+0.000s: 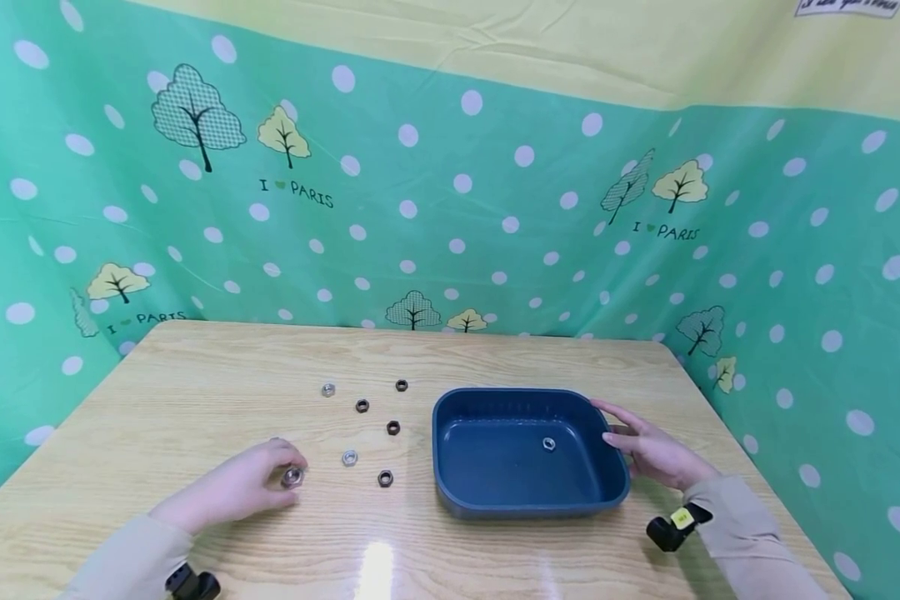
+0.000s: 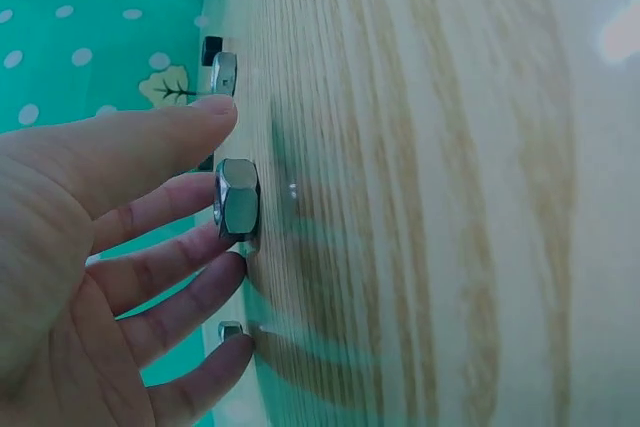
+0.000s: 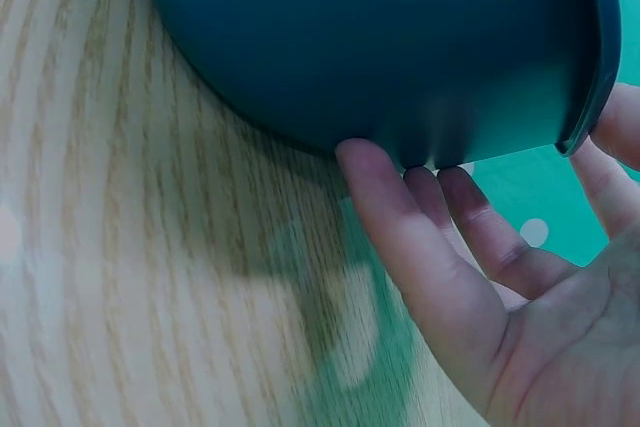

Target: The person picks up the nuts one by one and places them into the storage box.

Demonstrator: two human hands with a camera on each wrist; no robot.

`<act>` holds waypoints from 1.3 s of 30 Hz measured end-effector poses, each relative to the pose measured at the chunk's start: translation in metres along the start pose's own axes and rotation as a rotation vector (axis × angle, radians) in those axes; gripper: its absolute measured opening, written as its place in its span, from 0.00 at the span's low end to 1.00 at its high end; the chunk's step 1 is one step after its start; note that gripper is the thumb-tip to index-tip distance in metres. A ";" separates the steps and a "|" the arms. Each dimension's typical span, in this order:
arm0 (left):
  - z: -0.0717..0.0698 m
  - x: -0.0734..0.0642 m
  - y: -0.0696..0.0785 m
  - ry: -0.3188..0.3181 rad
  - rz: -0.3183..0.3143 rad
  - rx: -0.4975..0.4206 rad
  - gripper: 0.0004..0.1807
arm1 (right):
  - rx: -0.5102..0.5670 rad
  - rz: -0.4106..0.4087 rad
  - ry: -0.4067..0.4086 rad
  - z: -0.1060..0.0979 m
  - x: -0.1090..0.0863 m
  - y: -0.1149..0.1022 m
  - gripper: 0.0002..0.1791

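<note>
At the left of the table, my left hand [image 1: 243, 485] is around a silver hex nut [image 1: 293, 477]. The left wrist view has this nut [image 2: 238, 199] on the wood, between the thumb and the loosely bent fingers [image 2: 190, 297], with a gap below the thumb tip. My right hand [image 1: 656, 450] holds the right side of a dark blue plastic tub [image 1: 528, 507], thumb at the rim. Its other fingers [image 3: 420, 247] rest against the tub's outer wall [image 3: 380, 57] in the right wrist view. One silver nut [image 1: 549, 444] lies inside the tub.
Between the left hand and the tub lie several dark nuts [image 1: 386, 478] and two silver ones, a nearer nut [image 1: 350, 457] and a farther nut [image 1: 328, 389]. A green dotted curtain [image 1: 435, 208] hangs behind the wooden table [image 1: 217, 375] and along its right side.
</note>
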State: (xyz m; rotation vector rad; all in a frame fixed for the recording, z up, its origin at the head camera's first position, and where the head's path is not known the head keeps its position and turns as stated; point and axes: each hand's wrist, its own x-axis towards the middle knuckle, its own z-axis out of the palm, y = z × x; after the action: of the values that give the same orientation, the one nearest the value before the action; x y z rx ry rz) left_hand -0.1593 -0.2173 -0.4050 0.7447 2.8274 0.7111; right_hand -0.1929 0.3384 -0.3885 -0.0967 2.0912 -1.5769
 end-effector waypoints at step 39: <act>0.006 0.003 0.004 0.108 -0.094 0.118 0.11 | -0.002 0.003 0.009 -0.001 0.000 -0.001 0.37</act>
State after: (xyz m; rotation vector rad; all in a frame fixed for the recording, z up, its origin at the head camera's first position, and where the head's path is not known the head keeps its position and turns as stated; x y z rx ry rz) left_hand -0.1589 -0.2108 -0.4085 0.6013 3.0018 0.5920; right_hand -0.1938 0.3390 -0.3873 -0.0870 2.0991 -1.5759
